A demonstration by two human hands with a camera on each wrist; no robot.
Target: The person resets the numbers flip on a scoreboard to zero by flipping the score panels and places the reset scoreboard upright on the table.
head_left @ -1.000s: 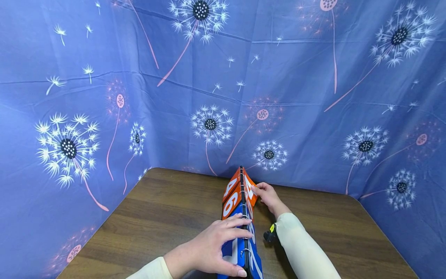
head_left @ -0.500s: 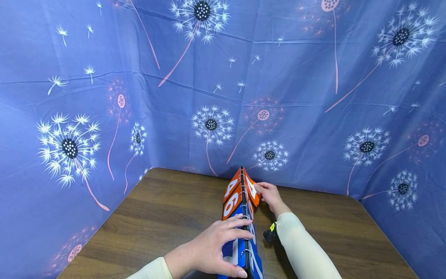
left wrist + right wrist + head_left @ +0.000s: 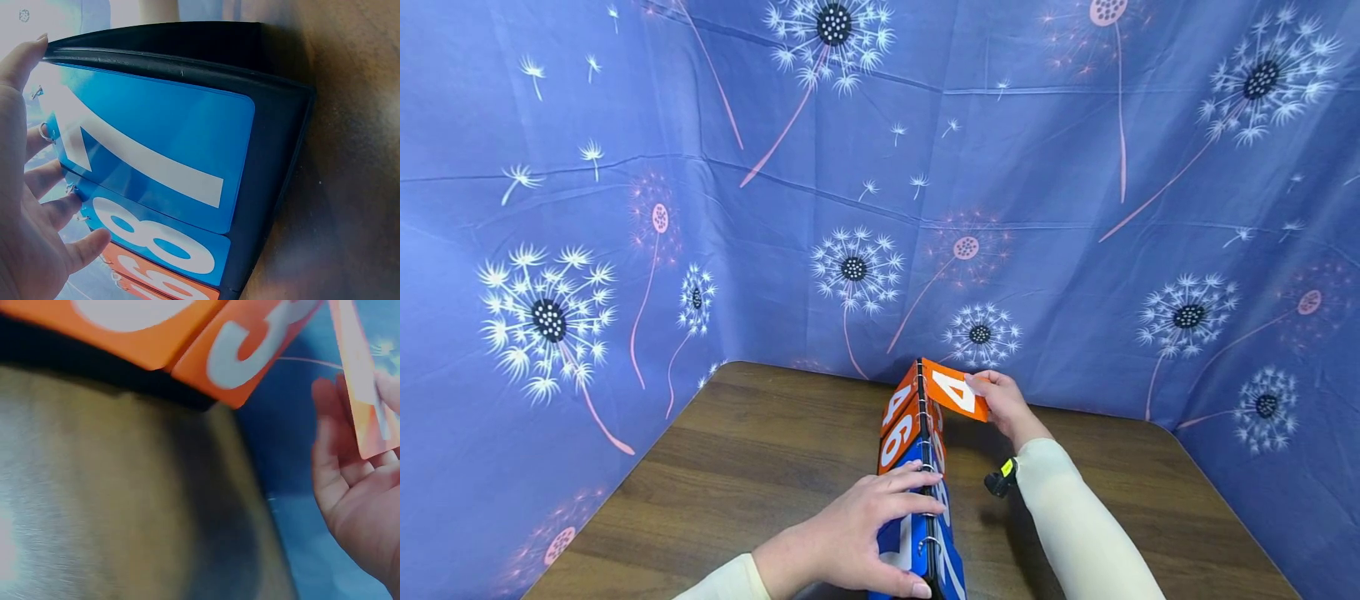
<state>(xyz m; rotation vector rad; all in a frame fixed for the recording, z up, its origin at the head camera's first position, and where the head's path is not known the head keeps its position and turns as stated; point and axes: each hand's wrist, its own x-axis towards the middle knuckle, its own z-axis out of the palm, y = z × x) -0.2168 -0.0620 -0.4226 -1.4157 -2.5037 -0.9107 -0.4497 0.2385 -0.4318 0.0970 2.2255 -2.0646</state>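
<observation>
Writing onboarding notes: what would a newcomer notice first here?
Likely the orange 4 card, pinched in the right hand and held out from the far end of the flip scoreboard. The left hand rests across the blue near end. Behind the table, dandelion-printed blue fabric fills most of the view.

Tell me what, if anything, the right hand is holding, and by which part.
The right hand pinches the orange 4 card by its free outer edge.
</observation>
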